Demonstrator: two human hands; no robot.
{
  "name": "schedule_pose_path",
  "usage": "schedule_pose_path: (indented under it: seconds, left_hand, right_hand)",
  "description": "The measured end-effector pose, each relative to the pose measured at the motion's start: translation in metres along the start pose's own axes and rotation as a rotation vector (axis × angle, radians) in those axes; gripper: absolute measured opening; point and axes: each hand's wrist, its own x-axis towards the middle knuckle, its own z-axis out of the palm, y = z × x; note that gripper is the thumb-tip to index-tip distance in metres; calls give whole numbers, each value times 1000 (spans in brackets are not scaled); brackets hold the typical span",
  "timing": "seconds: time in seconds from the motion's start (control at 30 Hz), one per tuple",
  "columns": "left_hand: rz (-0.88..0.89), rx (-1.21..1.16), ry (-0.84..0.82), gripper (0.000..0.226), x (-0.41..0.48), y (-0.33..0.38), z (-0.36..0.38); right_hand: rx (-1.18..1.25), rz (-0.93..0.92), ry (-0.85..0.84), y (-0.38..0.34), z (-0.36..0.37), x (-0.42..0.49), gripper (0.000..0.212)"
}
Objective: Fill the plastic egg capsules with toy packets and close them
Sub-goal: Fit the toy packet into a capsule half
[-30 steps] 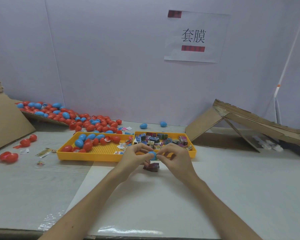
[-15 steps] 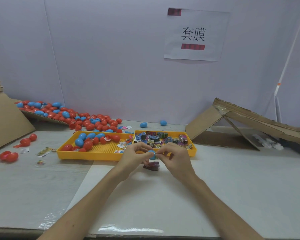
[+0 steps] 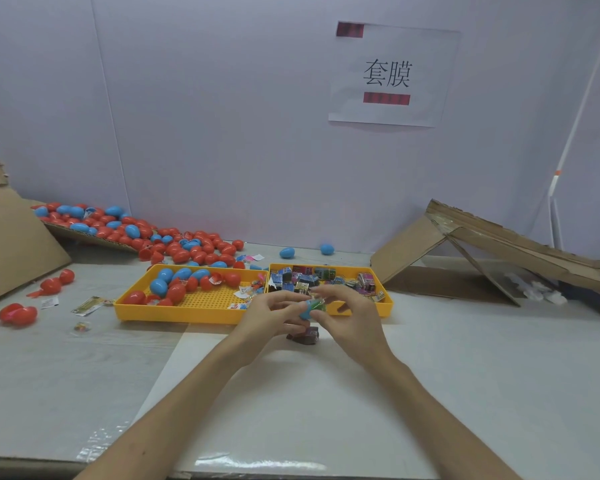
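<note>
A: What sits on the table (image 3: 464, 375)?
B: A yellow tray (image 3: 187, 315), eggs (image 3: 160, 287) in its left half, packets (image 3: 305, 280) in its right.
A: And the grip?
B: Just in front of the tray, the left hand (image 3: 270, 317) pinches a blue egg (image 3: 307, 311). The right hand (image 3: 350, 320) pinches a greenish packet (image 3: 318, 306) pressed against that egg.

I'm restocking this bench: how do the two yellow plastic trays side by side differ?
The left yellow plastic tray mainly holds red and blue plastic egg capsules; the right yellow plastic tray holds small printed toy packets. The left tray looks wider than the right. The left tray's perforated floor shows bare in the middle; the right tray's floor is mostly covered. Both are yellow, shallow and set edge to edge.
</note>
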Motion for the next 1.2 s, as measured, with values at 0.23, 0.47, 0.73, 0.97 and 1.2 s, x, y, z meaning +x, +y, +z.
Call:
schedule_pose_path:
  seconds: [0.23,0.47,0.73,0.97,1.2]
  left_hand:
    - [-69,-128,21,25,0,2,-1]
    - [-88,-209,-21,50,-1,2,-3]
    - [-129,-289,-60,48,-2,3,-2]
    - [-160,-317,-84,48,-2,4,-1]
    - [-176,-343,-110,46,-3,4,-1]
  right_hand:
    - [-57,-34,114,3,0,1,33]
    - [-68,-106,81,0,1,-2,34]
    - [-135,-181,128,0,4,-3,32]
    - [-164,-199,134,1,4,-2,30]
    - [-95,-205,120,-4,4,-2,41]
